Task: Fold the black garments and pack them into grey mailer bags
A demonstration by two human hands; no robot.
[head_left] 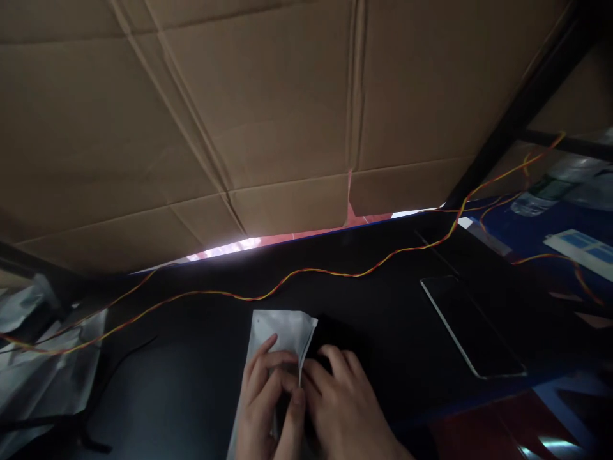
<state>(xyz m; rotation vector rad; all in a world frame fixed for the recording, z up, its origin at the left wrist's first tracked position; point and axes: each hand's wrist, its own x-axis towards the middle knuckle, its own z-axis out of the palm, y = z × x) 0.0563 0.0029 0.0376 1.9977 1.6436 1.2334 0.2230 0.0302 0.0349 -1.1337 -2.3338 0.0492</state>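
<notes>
A whitish, translucent plastic bag [282, 324] with a zip-style edge lies on the black tabletop, close to the front. My left hand [271, 402] is closed on the bag, its fingers bent over the face and the thumb near the right edge. Against that same edge, my right hand [338, 399] has its fingers curled and pressed to the bag's side. The fingertips of both hands meet near the bag's opening. Whatever may be inside the bag is hidden by the hands.
A red-and-yellow twisted wire [306, 271] runs across the table [191, 338]. To the right lies a phone [472, 329]; beyond it are a plastic bottle [546, 188] and a white-blue box [582, 249]. More plastic bags [62, 383] are at left. Cardboard [278, 102] stands behind.
</notes>
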